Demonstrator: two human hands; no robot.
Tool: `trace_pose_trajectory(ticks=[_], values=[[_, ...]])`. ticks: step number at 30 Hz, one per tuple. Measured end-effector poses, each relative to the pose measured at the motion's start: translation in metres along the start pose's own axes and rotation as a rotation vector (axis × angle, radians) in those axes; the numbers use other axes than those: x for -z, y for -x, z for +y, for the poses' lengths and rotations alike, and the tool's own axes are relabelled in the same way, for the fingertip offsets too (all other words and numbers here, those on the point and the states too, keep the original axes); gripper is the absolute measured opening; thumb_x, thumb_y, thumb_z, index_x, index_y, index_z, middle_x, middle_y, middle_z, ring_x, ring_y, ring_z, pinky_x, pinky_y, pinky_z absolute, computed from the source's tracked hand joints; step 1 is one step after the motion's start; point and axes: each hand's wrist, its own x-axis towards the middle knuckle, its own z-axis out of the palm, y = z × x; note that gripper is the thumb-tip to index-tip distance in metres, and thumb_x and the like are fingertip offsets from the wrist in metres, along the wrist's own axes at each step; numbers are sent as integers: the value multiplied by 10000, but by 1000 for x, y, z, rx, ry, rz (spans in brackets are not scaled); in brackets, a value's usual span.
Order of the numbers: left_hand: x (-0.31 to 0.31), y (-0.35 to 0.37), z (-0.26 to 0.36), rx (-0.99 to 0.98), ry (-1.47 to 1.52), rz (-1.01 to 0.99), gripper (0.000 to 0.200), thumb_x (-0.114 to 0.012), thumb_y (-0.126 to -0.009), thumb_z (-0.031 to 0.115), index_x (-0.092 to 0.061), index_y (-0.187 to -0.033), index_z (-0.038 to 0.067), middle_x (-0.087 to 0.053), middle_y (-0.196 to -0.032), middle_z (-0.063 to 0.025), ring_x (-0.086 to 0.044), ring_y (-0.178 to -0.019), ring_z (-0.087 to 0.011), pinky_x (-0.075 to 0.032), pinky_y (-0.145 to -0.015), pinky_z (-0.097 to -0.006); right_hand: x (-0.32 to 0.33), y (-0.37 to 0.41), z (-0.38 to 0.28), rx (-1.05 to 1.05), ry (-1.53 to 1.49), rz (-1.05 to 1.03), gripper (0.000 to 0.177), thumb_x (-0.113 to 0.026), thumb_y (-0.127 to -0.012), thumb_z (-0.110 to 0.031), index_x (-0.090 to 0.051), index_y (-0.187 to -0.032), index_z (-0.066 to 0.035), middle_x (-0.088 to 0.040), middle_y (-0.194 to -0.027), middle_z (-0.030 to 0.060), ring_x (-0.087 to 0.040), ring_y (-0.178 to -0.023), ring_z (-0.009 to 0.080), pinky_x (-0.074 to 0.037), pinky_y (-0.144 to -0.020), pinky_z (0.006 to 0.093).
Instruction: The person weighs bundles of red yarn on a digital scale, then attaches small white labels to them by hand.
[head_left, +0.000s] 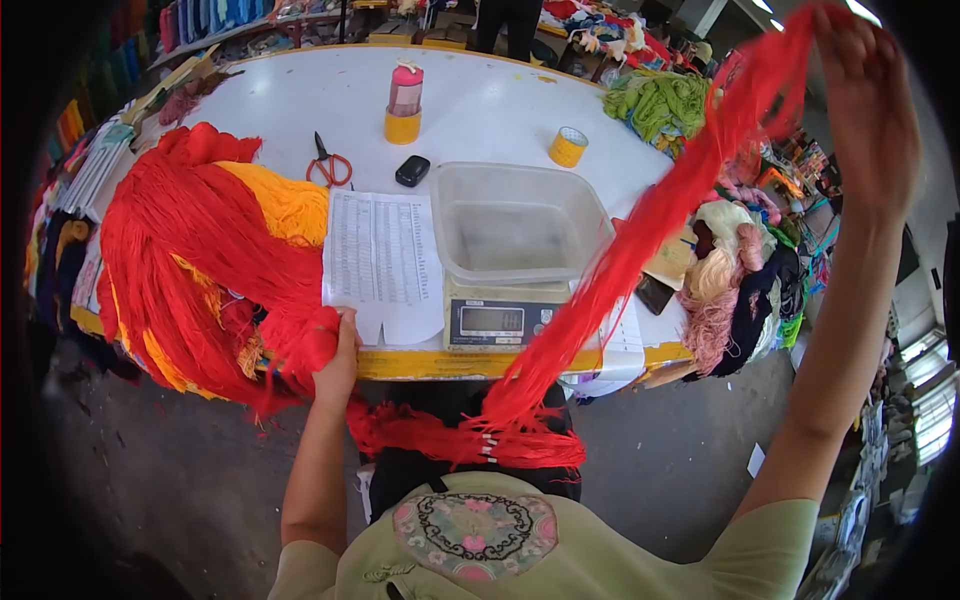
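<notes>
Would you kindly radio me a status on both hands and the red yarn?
Left hand gripping red bundle. Right hand raised, holding red strand. Strand slants past right side of plastic tub. Nothing visibly blocking.

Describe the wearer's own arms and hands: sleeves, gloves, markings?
Left hand and right hand: no gloves, watches or cables visible. Forearms bare. Short, loose pale green sleeves, plain, matching the shirt. Finger details too small to tell.
</notes>
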Motion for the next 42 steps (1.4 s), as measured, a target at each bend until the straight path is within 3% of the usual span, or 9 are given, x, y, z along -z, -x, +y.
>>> trace_pose_trajectory(ticks=[6, 10, 13, 14, 16, 24, 31, 37, 42], values=[[-1, 1, -2, -118, -62, -18, 143, -538, -981, 114, -603, -936, -5, -519, -674, -9, -485, -618, -80, -402, -572, -243, -30, -56, 55, 450, 353, 208, 199, -472, -1018, -213, -565, -940, -56, -628, -887, 74, -615, -857, 184, -497, -922, 379], [0, 2, -4, -166, -56, -30, 132, -525, -988, 120, -595, -964, 11, -506, -676, 6, -470, -613, -72, -390, -564, -233, 3, -21, 113, 30, 746, 129, 280, -414, -1012, -242, -593, -1007, -27, -636, -949, 90, -591, -925, 187, -437, -891, 330], [-1, 3, -7, -209, -65, -42, 110, -527, -990, 118, -587, -985, 27, -489, -680, 31, -448, -602, -48, -370, -545, -216, -49, 61, 180, -600, 1079, -28, 202, -500, -961, -240, -611, -961, -71, -590, -816, 41, -557, -809, 187, -407, -810, 329], [-1, 4, -3, -205, -65, -42, 109, -528, -989, 117, -587, -986, 25, -490, -683, 29, -450, -605, -50, -373, -550, -217, -43, 99, 210, -435, 1533, -349, 149, -591, -916, -216, -613, -943, -71, -597, -791, 86, -557, -757, 254, -390, -811, 373], [0, 4, -1, -197, -64, -48, 109, -529, -988, 115, -588, -985, 23, -493, -687, 25, -455, -611, -53, -379, -557, -218, -69, 154, 231, -345, 1616, -355, 137, -643, -877, -205, -600, -878, -75, -597, -744, 107, -566, -738, 303, -365, -834, 430], [-1, 12, -5, -315, -76, -12, 117, -534, -988, 139, -586, -987, 35, -503, -666, 20, -440, -573, -50, -354, -518, -215, -117, 250, 218, -396, 1417, 58, 470, -742, -748, -56, -592, -1193, -34, -484, -1264, 145, -523, -898, 271, -385, -829, 403], [19, 88, 65, 201, 380, -181, 169, -596, -964, 194, -578, -1032, 41, -545, -630, -20, -368, -477, -40, -254, -440, -209, -107, 251, 203, -404, 1403, 122, 451, -748, -729, -39, -609, -1157, -71, -467, -1295, 154, -537, -996, 300, -404, -882, 410], [5, 103, 154, 273, 1203, -639, 436, -618, -936, 217, -512, -1317, 34, -620, -833, -127, -420, -467, -64, -292, -417, -205, -105, 219, 232, -386, 1579, -89, 415, -773, -689, -60, -613, -1069, -100, -441, -1349, 146, -444, -1203, 335, -342, -975, 454], [-10, 81, 95, -40, 677, -1113, 708, -632, -922, 192, -245, -1515, 198, -594, -1130, -213, -440, -453, -77, -302, -388, -193, -68, 227, 226, -342, 1246, 192, 171, -695, -827, -140, -653, -982, -81, -545, -1274, 113, -460, -1231, 291, -335, -999, 425]])
